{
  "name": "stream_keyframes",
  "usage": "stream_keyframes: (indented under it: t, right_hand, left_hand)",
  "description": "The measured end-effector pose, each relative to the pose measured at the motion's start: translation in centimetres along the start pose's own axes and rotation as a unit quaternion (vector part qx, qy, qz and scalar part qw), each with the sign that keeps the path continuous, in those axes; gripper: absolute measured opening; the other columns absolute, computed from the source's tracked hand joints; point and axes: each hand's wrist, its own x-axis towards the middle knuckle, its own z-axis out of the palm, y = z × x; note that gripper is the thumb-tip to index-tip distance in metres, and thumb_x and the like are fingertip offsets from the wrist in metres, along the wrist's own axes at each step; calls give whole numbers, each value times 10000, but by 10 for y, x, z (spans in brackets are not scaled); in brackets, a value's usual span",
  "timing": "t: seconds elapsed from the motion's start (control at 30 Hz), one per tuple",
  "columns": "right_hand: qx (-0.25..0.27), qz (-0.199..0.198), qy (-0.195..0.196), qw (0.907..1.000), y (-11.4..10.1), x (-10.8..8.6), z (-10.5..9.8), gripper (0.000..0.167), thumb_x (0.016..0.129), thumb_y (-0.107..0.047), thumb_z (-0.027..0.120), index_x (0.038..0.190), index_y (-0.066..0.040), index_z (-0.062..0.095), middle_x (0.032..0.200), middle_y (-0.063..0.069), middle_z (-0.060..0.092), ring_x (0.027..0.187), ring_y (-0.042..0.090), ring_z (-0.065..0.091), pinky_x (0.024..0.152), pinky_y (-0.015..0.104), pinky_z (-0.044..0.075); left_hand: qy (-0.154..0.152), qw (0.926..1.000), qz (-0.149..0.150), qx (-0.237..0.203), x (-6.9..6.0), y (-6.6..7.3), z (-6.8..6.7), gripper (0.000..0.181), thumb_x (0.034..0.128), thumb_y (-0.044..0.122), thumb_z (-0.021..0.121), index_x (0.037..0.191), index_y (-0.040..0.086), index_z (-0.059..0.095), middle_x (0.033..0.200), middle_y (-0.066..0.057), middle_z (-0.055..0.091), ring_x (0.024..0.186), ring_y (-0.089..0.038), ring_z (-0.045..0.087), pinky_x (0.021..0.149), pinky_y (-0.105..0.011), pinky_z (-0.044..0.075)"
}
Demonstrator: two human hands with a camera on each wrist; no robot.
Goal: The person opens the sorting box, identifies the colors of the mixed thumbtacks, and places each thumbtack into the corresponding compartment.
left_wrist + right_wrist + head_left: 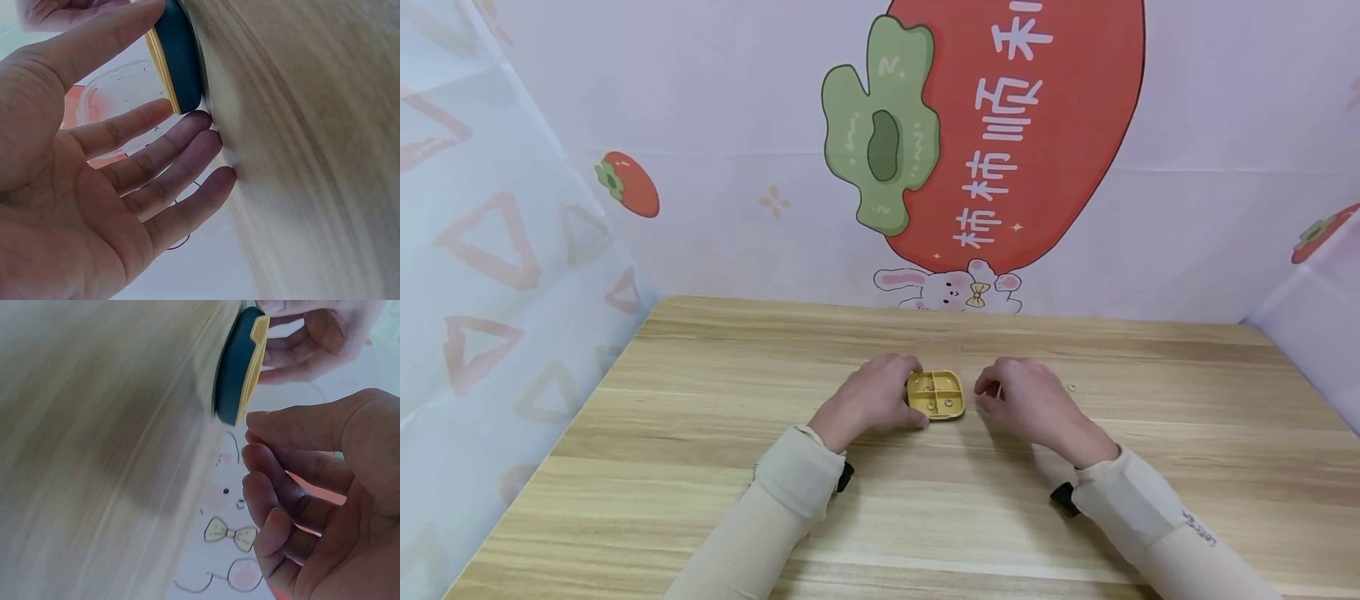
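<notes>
Compartment box (936, 393), yellow inside and dark teal outside, is set near the middle of the wooden desk (625, 467), between two bare hands. Its left side is gripped by the left hand (876, 393), with the thumb at the near corner and the index finger at the far one. The right hand (1028, 398) is held just beside the box's right edge, apart from it, fingers bent and the gap between thumb and index fingertips narrow; whether anything tiny is pinched there cannot be told. Small shiny pieces (949, 403) are seen in three of the four compartments, too small to identify. For careful work, the box is best braced lightly and flat on the desk, and any piece best let go low over a chosen compartment, clear of the dividers, so that it is less likely to bounce out. A loose piece (1071, 387) is seen on the desk beyond the right hand, and its straight path to the box is blocked by that hand. Access from behind may be hampered by the clear lid (119, 87) at the box's far side. Farther back, a wall cloth (715, 242) is printed with persimmons and a rabbit.
</notes>
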Motion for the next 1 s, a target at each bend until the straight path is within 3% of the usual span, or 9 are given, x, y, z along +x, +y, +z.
stream_keyframes:
  t: [0.2,1.0]
  right_hand:
    - [46,354,93,9993,12,-6,-7,77,862,-70,714,900,-100,773,786,-41,650,731,166,580,699,394,482]
    - [11,904,247,9956,50,-8,-22,116,852,-86,735,950,-32,766,845,37,703,772,230,628,712,448,504]
  left_hand:
    - [-34,10000,-56,32,0,1,0,675,763,308,913,1308,38,620,1141,-61,648,934,-205,566,847,-387,500]
    - [-18,10000,-58,23,-1,2,-1,675,773,306,905,1324,43,616,1168,-73,651,945,-213,568,867,-403,500]
